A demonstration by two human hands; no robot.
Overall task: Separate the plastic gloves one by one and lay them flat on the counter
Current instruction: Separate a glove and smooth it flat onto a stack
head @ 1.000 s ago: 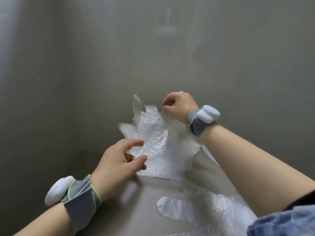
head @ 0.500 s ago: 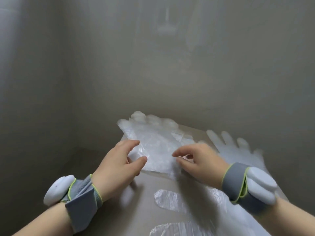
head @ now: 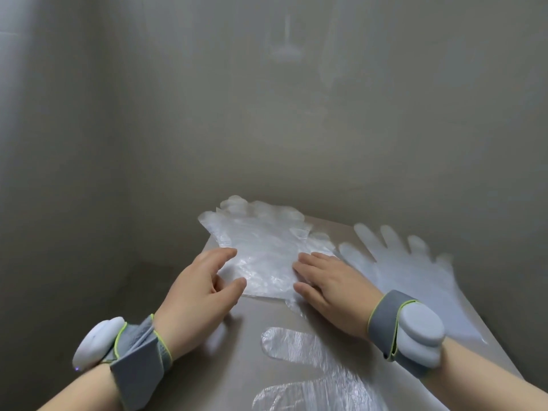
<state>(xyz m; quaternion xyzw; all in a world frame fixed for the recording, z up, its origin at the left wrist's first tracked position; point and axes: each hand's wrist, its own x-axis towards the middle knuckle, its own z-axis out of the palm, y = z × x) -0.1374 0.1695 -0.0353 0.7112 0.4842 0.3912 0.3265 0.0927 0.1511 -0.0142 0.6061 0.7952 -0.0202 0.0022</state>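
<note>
A stack of clear plastic gloves lies on the grey counter, fingers pointing away from me. My left hand rests at the stack's near left edge, thumb and forefinger apart at the plastic. Flat on the stack's near right part lies my right hand, fingers spread. One separated glove is spread flat to the right. Another flat glove lies near me, partly cut off by the frame's bottom edge.
Grey walls close the counter in at the back and left. The counter's right edge runs diagonally toward me. Both wrists carry grey straps with white sensor pods.
My right hand came back from the far side, where it held a lifted glove, and now lies flat on the stack. A glove now lies spread at the right. My left hand barely moved.
</note>
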